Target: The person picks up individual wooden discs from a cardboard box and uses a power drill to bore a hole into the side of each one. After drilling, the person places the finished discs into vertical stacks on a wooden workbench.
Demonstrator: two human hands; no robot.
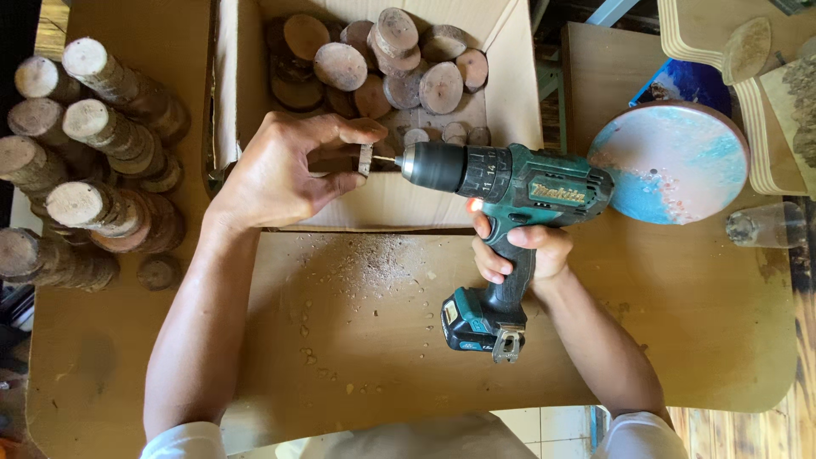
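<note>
The left hand [280,174] pinches a small wood slice [366,158] on edge between thumb and curled fingers, just above the near wall of the open cardboard box [510,93]. The slice is mostly hidden by the fingers; only its pale rim shows. The right hand [518,251] is wrapped firmly around the grip of a teal and black cordless drill [501,183], index finger at the trigger, with the thin bit touching the slice's rim from the right.

The slice looks light, stiff and dry, with rough bark that should give fair purchase, but it is thin enough to split or spin under the bit, so a tight pinch on its flat faces, fingers clear of the bit's line, seems the safe hold. The drill looks heavy at the battery end and is best held by the handle, as here.

More slices fill the box beyond. Stacked slices [85,161] stand at the left of the wooden table [357,340], sawdust [374,263] lies near the middle, and a round blue resin disc [671,161] sits at the right.
</note>
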